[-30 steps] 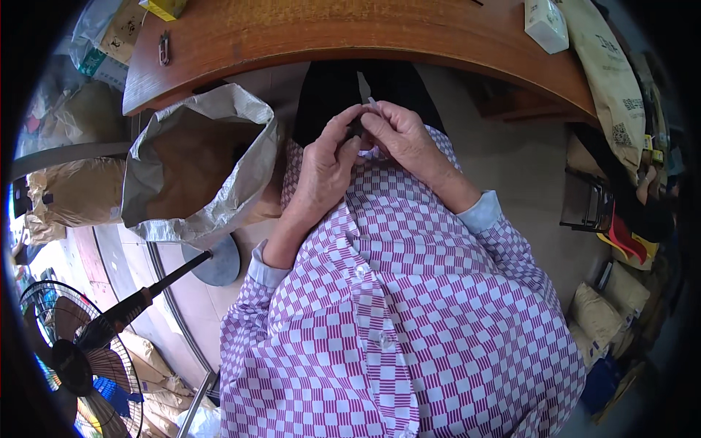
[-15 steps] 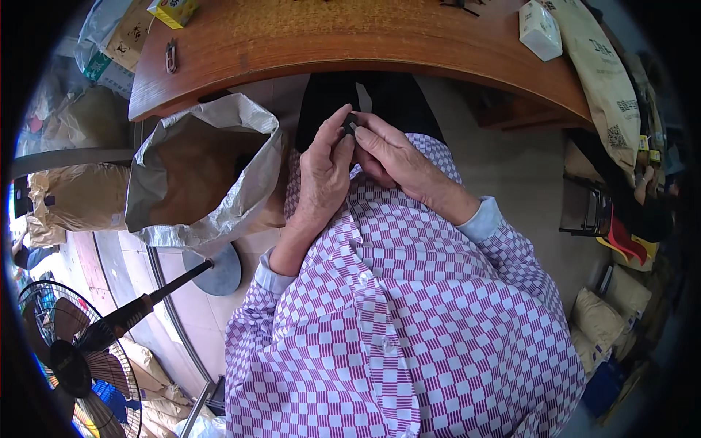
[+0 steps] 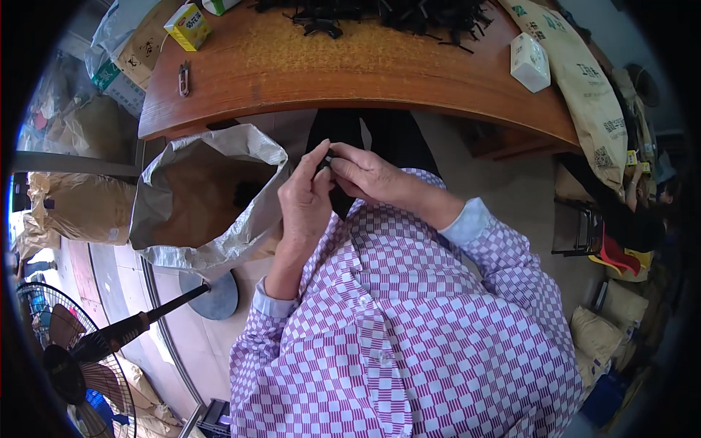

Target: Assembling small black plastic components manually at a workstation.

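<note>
Over my lap, in front of the table edge, my left hand and my right hand meet at the fingertips. Between them is a small black piece, pinched by the fingers of both hands. Its exact kind is too small and too covered to make out. Just left of my left hand stands a large open woven sack, white outside and brown inside, with something dark low inside it. On the wooden table ahead lies a heap of black strip-like pieces, with a few loose ones at its near side.
Small thread snips and a yellow carton rest at the table's left. A white tissue pack and a long paper sack are at its right. A fan stands lower left. Stuffed brown bags sit beyond the sack.
My view has tilted up, so more of the table and the black heap shows. Both hands have shifted slightly left toward the sack, still pinching the small black piece.
</note>
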Demonstrator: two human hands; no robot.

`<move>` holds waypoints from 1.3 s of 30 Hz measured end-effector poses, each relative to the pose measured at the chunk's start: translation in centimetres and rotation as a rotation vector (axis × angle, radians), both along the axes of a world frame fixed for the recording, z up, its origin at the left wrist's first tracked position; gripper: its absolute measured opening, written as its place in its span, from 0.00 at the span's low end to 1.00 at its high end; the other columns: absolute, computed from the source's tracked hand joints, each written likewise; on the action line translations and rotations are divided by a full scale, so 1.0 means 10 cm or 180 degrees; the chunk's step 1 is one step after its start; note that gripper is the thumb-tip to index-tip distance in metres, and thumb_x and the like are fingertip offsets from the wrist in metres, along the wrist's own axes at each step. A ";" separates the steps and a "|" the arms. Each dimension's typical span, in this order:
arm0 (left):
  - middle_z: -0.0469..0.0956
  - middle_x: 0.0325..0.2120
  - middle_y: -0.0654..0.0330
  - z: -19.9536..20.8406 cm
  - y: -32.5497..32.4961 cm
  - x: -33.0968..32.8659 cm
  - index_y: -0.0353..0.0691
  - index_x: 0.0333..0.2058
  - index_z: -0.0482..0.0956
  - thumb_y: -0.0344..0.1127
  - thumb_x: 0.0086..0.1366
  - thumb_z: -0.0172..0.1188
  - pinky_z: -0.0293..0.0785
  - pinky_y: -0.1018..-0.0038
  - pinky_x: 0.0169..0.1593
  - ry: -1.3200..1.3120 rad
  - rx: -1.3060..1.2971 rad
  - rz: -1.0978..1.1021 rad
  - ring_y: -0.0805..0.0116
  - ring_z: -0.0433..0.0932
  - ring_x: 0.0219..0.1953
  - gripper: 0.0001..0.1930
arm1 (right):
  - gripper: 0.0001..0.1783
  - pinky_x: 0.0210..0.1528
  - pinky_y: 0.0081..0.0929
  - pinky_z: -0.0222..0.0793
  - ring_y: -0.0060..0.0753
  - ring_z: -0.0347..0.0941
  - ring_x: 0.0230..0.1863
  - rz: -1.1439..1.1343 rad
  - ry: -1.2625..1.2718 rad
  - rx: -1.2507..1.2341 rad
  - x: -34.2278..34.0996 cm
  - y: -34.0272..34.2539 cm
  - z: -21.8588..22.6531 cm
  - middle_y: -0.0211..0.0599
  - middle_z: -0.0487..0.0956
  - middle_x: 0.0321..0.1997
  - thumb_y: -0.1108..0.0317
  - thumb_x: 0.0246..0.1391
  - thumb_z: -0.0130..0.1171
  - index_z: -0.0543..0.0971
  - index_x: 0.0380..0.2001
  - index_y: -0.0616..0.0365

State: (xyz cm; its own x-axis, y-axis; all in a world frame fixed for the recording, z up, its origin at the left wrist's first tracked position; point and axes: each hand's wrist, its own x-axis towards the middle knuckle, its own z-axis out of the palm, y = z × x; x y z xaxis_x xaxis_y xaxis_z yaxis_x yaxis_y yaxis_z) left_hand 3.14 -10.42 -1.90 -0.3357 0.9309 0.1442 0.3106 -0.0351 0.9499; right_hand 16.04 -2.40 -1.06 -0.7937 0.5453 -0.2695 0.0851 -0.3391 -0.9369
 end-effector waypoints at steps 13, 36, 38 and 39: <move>0.67 0.52 0.49 0.03 -0.31 -0.82 0.42 0.51 0.71 0.26 0.56 0.58 0.66 0.65 0.55 0.1550 -0.0224 0.0966 0.52 0.68 0.54 0.22 | 0.27 0.38 0.42 0.71 0.45 0.77 0.39 -0.1169 -0.2876 0.4222 -0.38 2.18 -0.09 0.42 0.80 0.35 0.41 0.50 0.55 0.74 0.43 0.51; 0.75 0.44 0.52 0.21 0.23 -0.19 0.32 0.54 0.66 0.37 0.68 0.50 0.73 0.77 0.40 -0.1090 -0.0453 -0.0869 0.68 0.78 0.40 0.19 | 0.09 0.14 0.12 0.46 0.11 0.52 0.13 -0.1053 0.0066 0.0034 0.61 2.05 0.15 0.20 0.62 0.15 0.60 0.58 0.52 0.70 0.29 0.52; 0.75 0.45 0.49 0.28 0.32 -0.17 0.32 0.57 0.61 0.42 0.69 0.48 0.72 0.79 0.37 -0.1516 -0.0508 -0.0899 0.67 0.77 0.40 0.24 | 0.08 0.15 0.10 0.47 0.08 0.53 0.15 -0.1020 -0.0107 0.1240 0.58 1.77 0.27 0.18 0.62 0.16 0.61 0.58 0.52 0.72 0.31 0.52; 0.73 0.47 0.48 0.29 0.38 -0.17 0.32 0.58 0.59 0.42 0.68 0.49 0.72 0.79 0.37 -0.2104 -0.0597 -0.0907 0.67 0.78 0.40 0.25 | 0.10 0.18 0.12 0.52 0.10 0.55 0.17 -0.0917 -0.0389 0.1933 0.57 1.59 0.34 0.17 0.63 0.18 0.61 0.58 0.53 0.73 0.32 0.57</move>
State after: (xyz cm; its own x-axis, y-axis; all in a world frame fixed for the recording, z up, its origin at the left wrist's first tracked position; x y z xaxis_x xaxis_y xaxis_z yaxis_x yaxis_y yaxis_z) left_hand 1.45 -6.60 0.98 -0.0393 0.9840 -0.1740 -0.3247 0.1522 0.9335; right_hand 21.78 13.46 2.31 -0.5775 0.8131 0.0726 0.1874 0.2186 -0.9577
